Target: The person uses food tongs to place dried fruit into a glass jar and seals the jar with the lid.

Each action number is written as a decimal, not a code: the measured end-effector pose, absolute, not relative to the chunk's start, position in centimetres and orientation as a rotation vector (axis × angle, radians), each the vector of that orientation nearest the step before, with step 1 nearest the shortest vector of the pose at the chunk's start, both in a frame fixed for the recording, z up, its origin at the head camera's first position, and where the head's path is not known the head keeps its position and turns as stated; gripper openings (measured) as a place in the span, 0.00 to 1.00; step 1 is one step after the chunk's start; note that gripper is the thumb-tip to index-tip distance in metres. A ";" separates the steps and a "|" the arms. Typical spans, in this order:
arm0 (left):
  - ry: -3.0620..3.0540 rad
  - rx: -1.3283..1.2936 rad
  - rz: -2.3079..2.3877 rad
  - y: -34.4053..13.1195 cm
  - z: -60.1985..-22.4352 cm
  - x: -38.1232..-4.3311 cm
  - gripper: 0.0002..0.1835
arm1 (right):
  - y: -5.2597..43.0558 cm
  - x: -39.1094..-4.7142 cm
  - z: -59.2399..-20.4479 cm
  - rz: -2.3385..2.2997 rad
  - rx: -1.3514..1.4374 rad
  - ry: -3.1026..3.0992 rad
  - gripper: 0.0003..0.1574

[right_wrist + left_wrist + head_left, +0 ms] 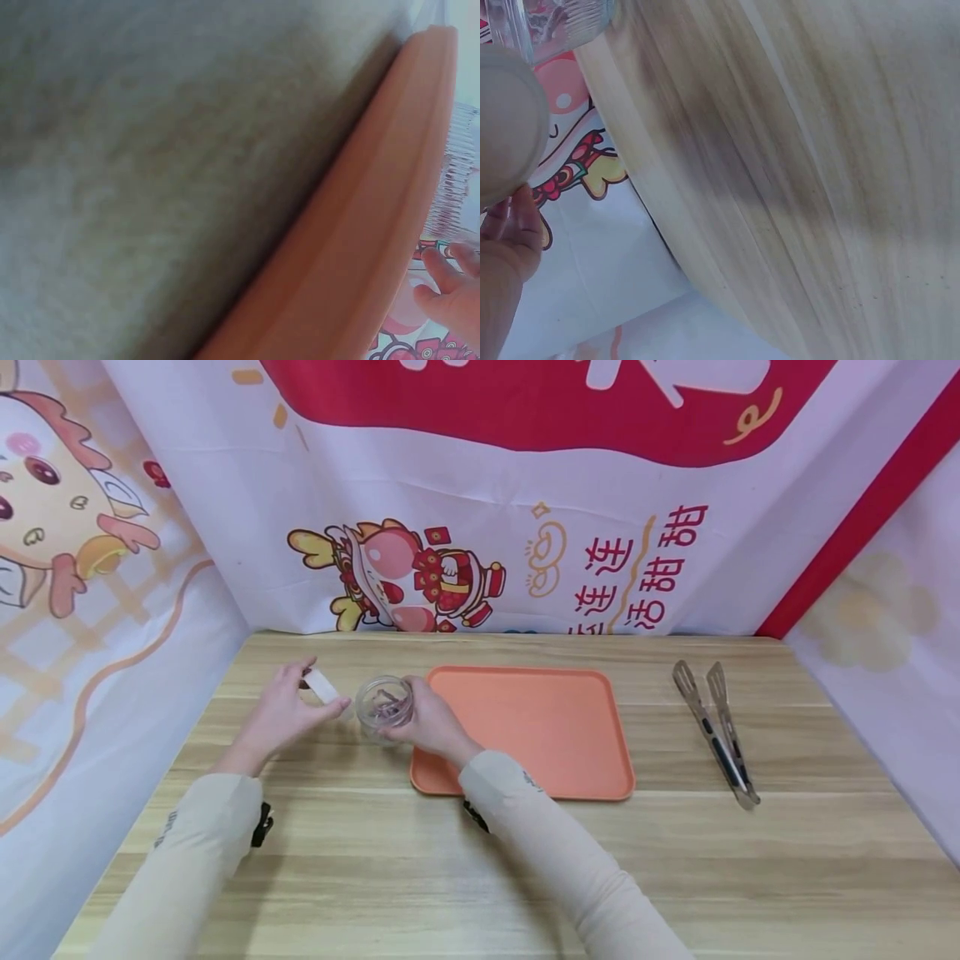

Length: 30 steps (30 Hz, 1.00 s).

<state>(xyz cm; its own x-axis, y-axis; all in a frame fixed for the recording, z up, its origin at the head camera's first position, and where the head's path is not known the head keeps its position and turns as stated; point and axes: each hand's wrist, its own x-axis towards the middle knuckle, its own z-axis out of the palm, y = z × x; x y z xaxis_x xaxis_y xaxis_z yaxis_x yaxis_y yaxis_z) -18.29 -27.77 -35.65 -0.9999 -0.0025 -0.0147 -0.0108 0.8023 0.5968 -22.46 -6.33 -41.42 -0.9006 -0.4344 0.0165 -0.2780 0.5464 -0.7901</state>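
Observation:
My left hand (288,706) pinches a white round lid (322,686) by its edge, tilted on its side just left of the jar. In the left wrist view the lid (508,124) shows its pale flat face, fingertips at its lower rim. A clear glass jar (372,727) with an uncovered mouth is gripped from its right side by my right hand (431,718). Dark brownish-purple strips (390,703) lie inside it; what they are is too small to make out. The jar's ribbed wall (589,22) shows at the top of the left wrist view.
An orange tray (540,735) lies flat beside the jar, under my right forearm. Farther right, metal tongs (720,739) with black grips rest spread on the wooden table (360,877). A printed cloth (525,568) hangs along the table's back edge.

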 end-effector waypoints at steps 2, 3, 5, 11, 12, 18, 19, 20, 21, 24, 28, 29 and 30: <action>2.941 0.015 1.045 -27.6 -35.8 -18.4 0.53 | -6.3 -22.5 -41.5 -1.285 -0.648 2.607 0.52; 2.930 0.026 1.071 -27.5 -35.8 -18.4 0.52 | -6.3 -22.5 -41.6 -1.290 -0.673 2.610 0.52; 2.926 0.051 1.078 -27.3 -35.9 -18.5 0.49 | -6.4 -22.5 -41.7 -1.294 -0.720 2.613 0.52; 2.918 0.105 1.033 -26.8 -35.9 -18.5 0.44 | -6.4 -22.5 -42.0 -1.269 -0.781 2.641 0.53; 2.911 0.105 1.030 -26.7 -35.8 -18.6 0.43 | -6.4 -22.5 -42.0 -1.263 -0.778 2.645 0.53; 2.887 0.097 1.027 -26.3 -36.0 -18.7 0.42 | -6.4 -22.4 -41.8 -1.271 -0.765 2.611 0.53; 2.881 0.097 1.030 -26.2 -36.0 -18.8 0.43 | -6.4 -22.5 -41.8 -1.281 -0.769 2.599 0.53; 2.874 0.093 1.035 -26.2 -36.1 -18.8 0.43 | -6.4 -22.5 -41.8 -1.284 -0.775 2.591 0.53; 2.867 0.088 1.037 -26.1 -36.1 -18.8 0.44 | -6.4 -22.5 -41.8 -1.286 -0.781 2.584 0.53; 2.857 0.093 1.035 -26.0 -36.3 -18.9 0.45 | -6.4 -22.6 -41.7 -1.273 -0.810 2.582 0.53; 2.863 0.105 1.028 -25.6 -36.5 -19.2 0.50 | -6.4 -22.6 -41.5 -1.253 -0.816 2.585 0.55; 2.867 0.106 1.021 -25.5 -36.5 -19.2 0.51 | -6.4 -22.6 -41.5 -1.253 -0.798 2.580 0.56; 2.866 0.103 1.017 -25.5 -36.5 -19.3 0.52 | -6.4 -22.5 -41.4 -1.255 -0.779 2.572 0.56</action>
<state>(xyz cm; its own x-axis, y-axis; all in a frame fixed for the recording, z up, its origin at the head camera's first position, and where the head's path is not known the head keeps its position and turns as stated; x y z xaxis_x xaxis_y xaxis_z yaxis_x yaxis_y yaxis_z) -19.26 -25.46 -36.47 -0.9928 0.0967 -0.0703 0.0308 0.7748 0.6314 -22.53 -6.45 -41.43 -0.8476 -0.5260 0.0693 -0.3782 0.5075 -0.7742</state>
